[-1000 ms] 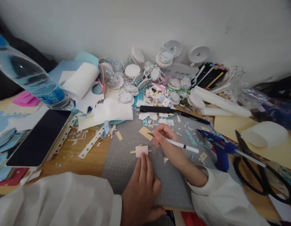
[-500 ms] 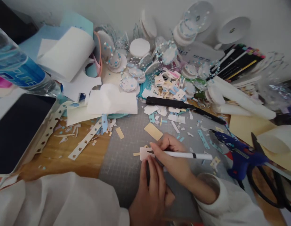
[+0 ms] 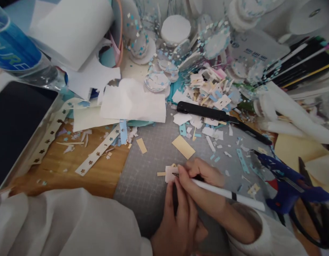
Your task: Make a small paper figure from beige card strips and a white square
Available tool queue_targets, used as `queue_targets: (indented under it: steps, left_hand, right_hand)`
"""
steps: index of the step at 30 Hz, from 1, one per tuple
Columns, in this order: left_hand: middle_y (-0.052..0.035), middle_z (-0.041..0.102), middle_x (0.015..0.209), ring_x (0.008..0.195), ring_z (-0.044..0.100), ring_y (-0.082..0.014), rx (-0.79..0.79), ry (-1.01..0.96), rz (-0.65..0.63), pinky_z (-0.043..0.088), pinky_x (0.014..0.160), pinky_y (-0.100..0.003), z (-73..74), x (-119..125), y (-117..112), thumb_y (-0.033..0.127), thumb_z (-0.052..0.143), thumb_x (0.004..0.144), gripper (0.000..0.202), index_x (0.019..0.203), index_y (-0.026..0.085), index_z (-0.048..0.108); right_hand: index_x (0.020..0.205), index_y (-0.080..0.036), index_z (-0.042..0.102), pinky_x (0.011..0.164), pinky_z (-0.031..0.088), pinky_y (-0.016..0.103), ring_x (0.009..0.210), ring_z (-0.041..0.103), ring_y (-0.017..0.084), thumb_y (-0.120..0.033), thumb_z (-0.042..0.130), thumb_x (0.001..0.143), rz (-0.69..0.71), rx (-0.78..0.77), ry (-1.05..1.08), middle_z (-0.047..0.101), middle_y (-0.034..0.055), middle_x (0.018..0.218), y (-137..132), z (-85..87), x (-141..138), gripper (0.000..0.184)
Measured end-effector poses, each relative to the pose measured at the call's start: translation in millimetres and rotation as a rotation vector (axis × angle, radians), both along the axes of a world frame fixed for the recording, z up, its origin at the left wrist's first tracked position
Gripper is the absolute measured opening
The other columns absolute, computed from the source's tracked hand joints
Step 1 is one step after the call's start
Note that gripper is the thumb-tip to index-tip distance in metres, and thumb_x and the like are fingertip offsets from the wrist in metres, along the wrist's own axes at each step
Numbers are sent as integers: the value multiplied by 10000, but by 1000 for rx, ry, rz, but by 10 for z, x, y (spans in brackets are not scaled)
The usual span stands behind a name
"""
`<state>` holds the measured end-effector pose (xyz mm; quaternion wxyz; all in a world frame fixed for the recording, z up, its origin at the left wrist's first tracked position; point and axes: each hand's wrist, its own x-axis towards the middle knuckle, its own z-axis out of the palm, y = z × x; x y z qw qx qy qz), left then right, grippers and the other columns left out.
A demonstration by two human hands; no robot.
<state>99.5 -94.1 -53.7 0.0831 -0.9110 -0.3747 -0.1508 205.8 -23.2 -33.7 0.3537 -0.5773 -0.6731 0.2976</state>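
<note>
White paper piece point(image 3: 169, 173), small, flat on the grey cutting mat point(image 3: 143, 185), near a tan card slip point(image 3: 183, 147). Left hand point(image 3: 177, 224): fingers stretched out, tips pressing the piece down. Right hand point(image 3: 204, 179): fingers clenched round a pen point(image 3: 233, 195), tip touching the piece.

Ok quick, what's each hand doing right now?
Left hand: open, fingertips pressing the small pale paper piece.
Right hand: closed on the slim white pen-like tool, tip at that paper.

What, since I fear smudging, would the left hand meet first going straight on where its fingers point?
Probably the small pale paper piece, just ahead of the left hand, beside the pen tip.
</note>
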Motion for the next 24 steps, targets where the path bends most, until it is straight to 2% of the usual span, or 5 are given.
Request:
queue_targets:
  steps: [8,13,16,18,24]
  left_hand:
    - [-141,655,1108,1055,592,-353,-3,-10,-5,368,909,-581,11,1,-6,281,433,897,346,1059,70,654]
    - [-135,634,1154,1115,558,-346,-28,-12,31,352,963,-577,-6,27,-41,260,411,899,349,1087,81,643]
    - [-142,632,1153,1129,551,-356,-22,-36,75,325,1001,-610,-33,58,-72,273,421,901,338,1059,78,648]
    - [-150,622,1170,1132,551,-365,-31,-9,59,322,1007,-624,-32,67,-85,293,445,896,335,1065,79,640]
    - [-154,611,1194,1146,546,-364,-45,25,62,325,1010,-615,1,51,-65,293,428,902,357,1106,74,621]
  right_hand:
    - [554,-203,382,443,373,177,448,456,56,-183,593,817,41,27,-87,490,-70,513,-15,3,19,338]
    - [550,-208,382,444,363,197,451,442,63,-187,588,815,49,16,-114,477,-63,513,-5,3,15,336]
    - [555,-213,374,450,371,208,451,442,72,-197,583,820,41,10,-95,468,-59,508,-7,-17,12,338]
    - [560,-215,365,455,379,209,452,447,74,-205,583,821,31,11,-80,463,-60,506,-14,-25,11,340]
    - [569,-214,358,460,385,195,453,449,62,-185,586,818,1,40,-104,464,-69,514,-30,-26,17,338]
